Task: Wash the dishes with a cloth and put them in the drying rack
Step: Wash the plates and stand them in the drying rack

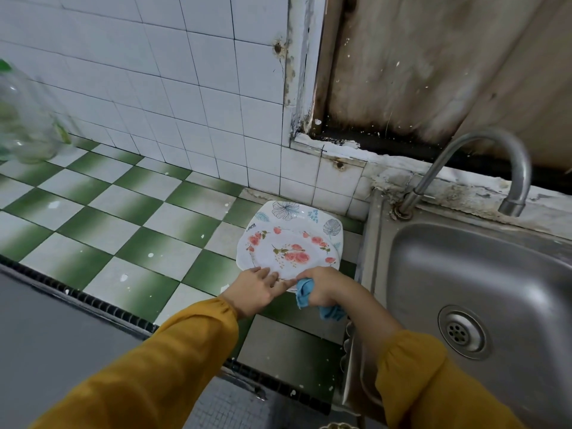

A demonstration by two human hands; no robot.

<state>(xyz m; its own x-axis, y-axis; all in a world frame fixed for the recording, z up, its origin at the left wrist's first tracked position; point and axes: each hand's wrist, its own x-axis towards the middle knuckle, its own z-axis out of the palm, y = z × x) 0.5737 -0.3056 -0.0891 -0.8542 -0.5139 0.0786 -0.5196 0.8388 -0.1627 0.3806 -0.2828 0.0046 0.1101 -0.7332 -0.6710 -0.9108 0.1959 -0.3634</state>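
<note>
Two stacked plates lie on the green-and-white tiled counter left of the sink. The top plate (288,252) is white with pink roses; beneath it a square plate (297,212) with blue leaf drawings sticks out at the back. My left hand (257,289) rests with its fingers spread on the near rim of the rose plate. My right hand (322,286) is closed on a blue cloth (305,292), pressed at the plate's near right rim. No drying rack is in view.
A steel sink (464,274) with a drain lies to the right, a curved tap (483,156) arching over it. A clear glass jar (24,119) stands at the far left of the counter. White tiled wall behind; the counter's dark front edge runs near me.
</note>
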